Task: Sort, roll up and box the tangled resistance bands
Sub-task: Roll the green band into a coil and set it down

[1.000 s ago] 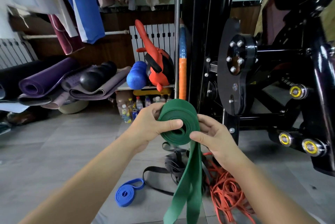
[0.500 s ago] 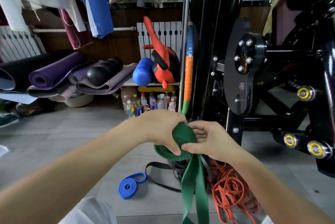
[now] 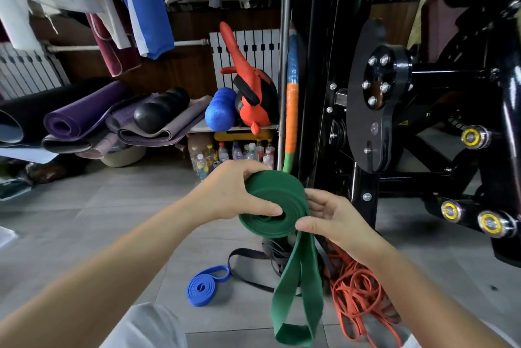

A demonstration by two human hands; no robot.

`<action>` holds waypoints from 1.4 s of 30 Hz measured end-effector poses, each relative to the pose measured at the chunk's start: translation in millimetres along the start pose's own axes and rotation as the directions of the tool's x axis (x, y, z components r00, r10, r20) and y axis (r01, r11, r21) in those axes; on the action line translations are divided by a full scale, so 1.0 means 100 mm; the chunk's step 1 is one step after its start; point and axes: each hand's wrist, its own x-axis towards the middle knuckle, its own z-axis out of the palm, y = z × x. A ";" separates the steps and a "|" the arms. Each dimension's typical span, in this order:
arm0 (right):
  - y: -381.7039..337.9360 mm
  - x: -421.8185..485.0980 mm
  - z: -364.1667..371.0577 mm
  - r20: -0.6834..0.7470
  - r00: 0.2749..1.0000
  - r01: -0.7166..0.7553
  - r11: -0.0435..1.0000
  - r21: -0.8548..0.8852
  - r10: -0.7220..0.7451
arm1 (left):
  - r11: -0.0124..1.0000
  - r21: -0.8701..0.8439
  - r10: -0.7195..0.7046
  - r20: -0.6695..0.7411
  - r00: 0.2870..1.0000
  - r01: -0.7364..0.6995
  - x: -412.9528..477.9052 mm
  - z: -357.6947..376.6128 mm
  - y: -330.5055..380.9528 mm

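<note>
Left fingers (image 3: 262, 208) pinching the coil's centre, right fingers (image 3: 307, 225) clamping its outer wrap. Green band (image 3: 270, 206) half rolled, held mid-air, tail hanging floorward. Rolling step underway; next, probably feeding that tail round. Coil raised and flatter-faced than half a second ago. Blue band (image 3: 201, 288) already rolled on floor; orange band (image 3: 358, 291), black band (image 3: 253, 260) still tangled.

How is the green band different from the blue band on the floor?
The green band is held up by the left hand and right hand; the blue band lies on the floor. The green one is wider, with a long tail hanging unrolled; the blue one is almost fully coiled. Both are flat loops.
</note>
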 end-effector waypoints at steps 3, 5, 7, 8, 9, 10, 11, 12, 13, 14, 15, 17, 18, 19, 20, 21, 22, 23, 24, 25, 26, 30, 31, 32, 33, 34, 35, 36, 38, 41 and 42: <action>0.02 0.04 -0.01 -0.034 0.999 0.007 0.997 0.079 -0.004 | 0.978 -0.210 -0.005 -0.083 0.997 -0.013 0.00 0.06 -0.09; 0.07 0.06 0.01 -0.064 0.998 -0.011 0.998 0.057 0.014 | 0.946 -0.323 -0.048 -0.168 0.985 -0.009 0.01 0.11 -0.16; 0.12 0.07 0.03 -0.108 0.994 -0.017 0.997 0.075 0.025 | 0.898 -0.439 -0.104 -0.220 0.970 -0.003 0.01 0.17 -0.19; 0.13 0.08 0.04 -0.125 0.992 -0.010 0.996 0.093 0.022 | 0.874 -0.486 -0.119 -0.225 0.967 -0.006 0.00 0.20 -0.20; 0.13 0.09 0.04 -0.133 0.991 -0.003 0.994 0.111 0.018 | 0.853 -0.522 -0.127 -0.221 0.967 -0.007 0.00 0.23 -0.20; 0.12 0.09 0.05 -0.130 0.991 0.001 0.993 0.122 0.015 | 0.839 -0.545 -0.133 -0.215 0.968 -0.006 -0.01 0.25 -0.21; 0.11 0.09 0.05 -0.119 0.993 0.003 0.993 0.120 0.011 | 0.828 -0.560 -0.139 -0.210 0.968 -0.003 -0.03 0.27 -0.22; 0.10 0.09 0.05 -0.108 0.994 0.004 0.995 0.102 0.007 | 0.819 -0.574 -0.149 -0.207 0.967 0.003 -0.04 0.28 -0.24; 0.09 0.10 0.06 -0.103 0.995 0.003 0.997 0.075 0.005 | 0.808 -0.589 -0.163 -0.203 0.966 0.013 -0.06 0.30 -0.27; 0.09 0.10 0.06 -0.106 0.994 0.001 0.999 0.048 0.004 | 0.798 -0.602 -0.183 -0.198 0.963 0.028 -0.07 0.31 -0.30; 0.08 0.10 0.07 -0.113 0.994 -0.002 1.000 0.025 0.005 | 0.786 -0.617 -0.204 -0.190 0.960 0.045 -0.08 0.32 -0.32; 0.07 0.11 0.07 -0.130 0.992 -0.010 1.000 -0.001 0.010 | 0.755 -0.650 -0.241 -0.158 0.958 0.082 -0.09 0.35 -0.35; 0.07 0.12 0.07 -0.140 0.990 -0.015 1.000 -0.003 0.014 | 0.738 -0.667 -0.251 -0.132 0.959 0.101 -0.09 0.35 -0.36; 0.06 0.13 0.06 -0.147 0.989 -0.020 1.000 -0.001 0.020 | 0.727 -0.676 -0.252 -0.099 0.963 0.121 -0.09 0.34 -0.36; 0.05 0.14 0.05 -0.149 0.988 -0.028 1.000 0.000 0.028 | 0.727 -0.670 -0.249 -0.054 0.967 0.149 -0.09 0.32 -0.35; 0.03 0.15 0.04 -0.142 0.989 -0.039 0.999 -0.001 0.038 | 0.750 -0.636 -0.242 -0.007 0.970 0.183 -0.07 0.28 -0.34; 0.02 0.15 0.03 -0.127 0.991 -0.052 0.999 -0.015 0.049 | 0.802 -0.561 -0.230 0.031 0.973 0.208 -0.05 0.22 -0.31; 0.01 0.16 0.02 -0.101 0.993 -0.064 0.997 -0.042 0.060 | 0.875 -0.437 -0.207 0.049 0.977 0.207 0.00 0.16 -0.27; -0.01 0.17 0.02 -0.068 0.995 -0.076 0.994 -0.079 0.070 | 0.943 -0.281 -0.171 0.056 0.984 0.180 0.04 0.10 -0.21; -0.03 0.18 0.02 -0.036 0.996 -0.086 0.989 -0.117 0.082 | 0.985 -0.108 -0.128 0.073 0.989 0.136 0.10 0.05 -0.15; -0.05 0.19 0.02 -0.013 0.996 -0.094 0.984 -0.148 0.093 | 0.994 0.070 -0.091 0.114 0.989 0.083 0.15 0.01 -0.07; -0.09 0.21 0.00 0.007 0.995 -0.099 0.978 -0.185 0.102 | 0.867 0.487 -0.025 0.254 0.967 -0.106 0.25 0.04 0.11; -0.09 0.20 -0.01 -0.001 0.995 -0.094 0.980 -0.175 0.096 | 0.864 0.488 -0.003 0.249 0.969 -0.123 0.25 0.05 0.10; -0.08 0.19 -0.02 -0.010 0.996 -0.088 0.982 -0.165 0.088 | 0.876 0.465 0.016 0.238 0.971 -0.129 0.24 0.06 0.09; -0.08 0.17 -0.01 -0.017 0.997 -0.080 0.984 -0.157 0.078 | 0.893 0.430 0.034 0.223 0.974 -0.129 0.23 0.06 0.07; -0.08 0.16 -0.01 -0.022 0.997 -0.070 0.986 -0.153 0.068 | 0.910 0.394 0.048 0.206 0.977 -0.128 0.21 0.05 0.04; -0.09 0.15 0.00 -0.020 0.998 -0.060 0.987 -0.150 0.058 | 0.925 0.358 0.063 0.184 0.981 -0.127 0.19 0.05 0.01; -0.10 0.14 0.01 -0.012 0.999 -0.051 0.988 -0.147 0.050 | 0.939 0.321 0.076 0.159 0.984 -0.124 0.18 0.04 -0.01; -0.10 0.14 0.01 0.009 0.999 -0.041 0.989 -0.143 0.043 | 0.962 0.242 0.107 0.097 0.990 -0.128 0.15 0.04 -0.04; -0.07 0.11 -0.01 0.046 0.998 -0.043 0.992 -0.117 0.048 | 0.989 0.056 0.137 -0.047 0.990 -0.134 0.13 0.02 -0.04; -0.05 0.11 0.00 0.047 0.998 -0.042 0.995 -0.090 0.047 | 0.989 -0.014 0.145 -0.104 0.984 -0.147 0.12 0.03 -0.05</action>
